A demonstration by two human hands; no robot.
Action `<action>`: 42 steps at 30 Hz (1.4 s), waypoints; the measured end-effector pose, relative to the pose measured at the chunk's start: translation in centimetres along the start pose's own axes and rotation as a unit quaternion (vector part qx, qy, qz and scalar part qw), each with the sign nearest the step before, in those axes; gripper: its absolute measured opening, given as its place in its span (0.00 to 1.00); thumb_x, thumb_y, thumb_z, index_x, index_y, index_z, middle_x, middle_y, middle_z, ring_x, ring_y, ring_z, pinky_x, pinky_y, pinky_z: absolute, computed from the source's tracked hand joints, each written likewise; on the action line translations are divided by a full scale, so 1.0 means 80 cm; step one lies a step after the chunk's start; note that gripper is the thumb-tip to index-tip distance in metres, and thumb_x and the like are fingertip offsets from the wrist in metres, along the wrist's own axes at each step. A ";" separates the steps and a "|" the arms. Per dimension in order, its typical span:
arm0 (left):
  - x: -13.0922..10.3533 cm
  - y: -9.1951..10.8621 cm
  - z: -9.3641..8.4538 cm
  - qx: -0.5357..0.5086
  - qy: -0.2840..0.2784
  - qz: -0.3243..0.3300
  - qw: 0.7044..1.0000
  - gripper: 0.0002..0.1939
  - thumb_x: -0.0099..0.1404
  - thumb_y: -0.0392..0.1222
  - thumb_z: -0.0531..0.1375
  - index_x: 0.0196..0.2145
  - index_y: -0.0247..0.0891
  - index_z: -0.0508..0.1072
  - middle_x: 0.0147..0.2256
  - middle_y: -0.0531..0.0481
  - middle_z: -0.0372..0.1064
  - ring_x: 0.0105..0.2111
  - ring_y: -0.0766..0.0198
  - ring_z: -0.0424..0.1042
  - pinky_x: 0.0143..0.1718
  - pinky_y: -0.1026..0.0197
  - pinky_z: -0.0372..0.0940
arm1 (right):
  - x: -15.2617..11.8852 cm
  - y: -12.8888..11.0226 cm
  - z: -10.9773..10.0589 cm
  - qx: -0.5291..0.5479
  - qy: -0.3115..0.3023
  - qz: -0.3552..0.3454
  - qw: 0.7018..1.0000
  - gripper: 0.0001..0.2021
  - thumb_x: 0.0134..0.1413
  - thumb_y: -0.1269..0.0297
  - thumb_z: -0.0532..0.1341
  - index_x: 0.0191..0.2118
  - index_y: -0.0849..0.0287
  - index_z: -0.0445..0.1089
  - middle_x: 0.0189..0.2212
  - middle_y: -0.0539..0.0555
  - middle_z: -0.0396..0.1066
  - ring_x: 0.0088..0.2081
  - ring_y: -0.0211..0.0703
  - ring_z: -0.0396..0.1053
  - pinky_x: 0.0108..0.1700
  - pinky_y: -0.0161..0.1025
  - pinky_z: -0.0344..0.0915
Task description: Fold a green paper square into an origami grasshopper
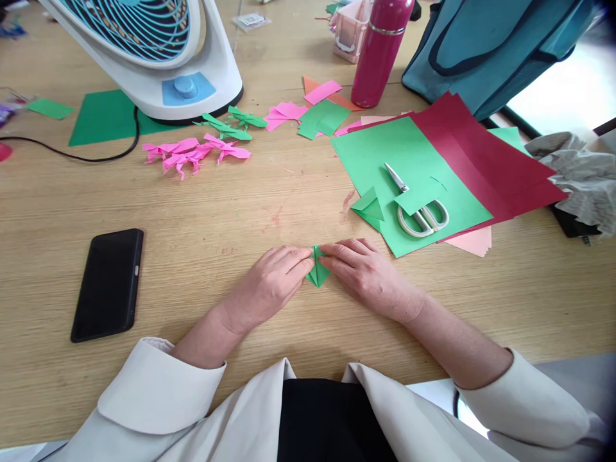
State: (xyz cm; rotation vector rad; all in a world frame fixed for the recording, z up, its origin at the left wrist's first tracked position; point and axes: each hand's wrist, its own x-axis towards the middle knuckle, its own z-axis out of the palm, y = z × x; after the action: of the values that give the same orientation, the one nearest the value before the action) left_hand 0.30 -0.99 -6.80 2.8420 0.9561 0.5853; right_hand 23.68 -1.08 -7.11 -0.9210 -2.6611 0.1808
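A small folded green paper (318, 274) lies on the wooden table in front of me, its lower end pointed and a dark line down its middle. My left hand (273, 280) presses on its left side with the fingers together. From the right, my right hand (366, 274) holds the other side, its fingertips close to those of the left. Parts of the paper are hidden under the fingers. Just up and to the right is another folded green piece (369, 209). Silver scissors (419, 218) rest on a green sheet (385, 154), partly covered by a small green scrap.
A black phone (108, 285) lies at the left. Farther back are a fan (192, 90), pink folded figures (195, 154), green folded figures (226, 127) and a pink bottle (380, 54). Red sheets (486, 160) and a blue bag (486, 51) are at the right.
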 end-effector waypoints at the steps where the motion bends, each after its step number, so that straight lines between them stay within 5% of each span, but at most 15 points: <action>1: 0.000 0.000 -0.001 0.000 -0.004 0.002 1.000 0.10 0.69 0.30 0.54 0.47 0.32 0.71 0.48 0.41 0.73 0.48 0.55 0.72 0.48 0.52 0.69 | 0.000 0.001 0.000 0.001 0.001 -0.003 1.000 0.13 0.68 0.70 0.52 0.52 0.66 0.69 0.55 0.62 0.69 0.50 0.51 0.66 0.51 0.48 0.63; 28: -0.010 -0.005 -0.004 0.013 -0.051 0.033 0.998 0.15 0.69 0.29 0.54 0.51 0.35 0.71 0.54 0.40 0.70 0.54 0.53 0.68 0.53 0.50 0.67 | -0.001 0.010 -0.009 0.014 -0.002 -0.039 0.999 0.17 0.69 0.72 0.49 0.57 0.64 0.68 0.57 0.63 0.69 0.56 0.51 0.66 0.57 0.52 0.61; 35: -0.011 -0.004 -0.003 0.012 -0.053 0.031 0.998 0.15 0.71 0.30 0.52 0.53 0.35 0.70 0.55 0.40 0.69 0.54 0.54 0.68 0.53 0.50 0.67 | -0.002 -0.002 -0.015 -0.006 -0.016 -0.046 0.999 0.15 0.69 0.73 0.48 0.51 0.66 0.70 0.47 0.64 0.73 0.43 0.48 0.68 0.45 0.48 0.65; 42: -0.012 -0.003 -0.004 0.014 -0.046 0.031 0.998 0.15 0.71 0.31 0.53 0.53 0.34 0.69 0.54 0.40 0.70 0.55 0.54 0.68 0.53 0.51 0.67 | -0.006 -0.005 -0.014 0.022 -0.026 -0.071 0.997 0.15 0.69 0.74 0.47 0.51 0.66 0.69 0.50 0.64 0.72 0.47 0.49 0.68 0.46 0.48 0.67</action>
State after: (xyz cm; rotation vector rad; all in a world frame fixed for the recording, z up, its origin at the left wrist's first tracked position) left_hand -0.65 -1.35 -6.90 2.9039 0.8724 0.4441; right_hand 24.18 -1.62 -6.08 -0.7209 -2.7455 0.2311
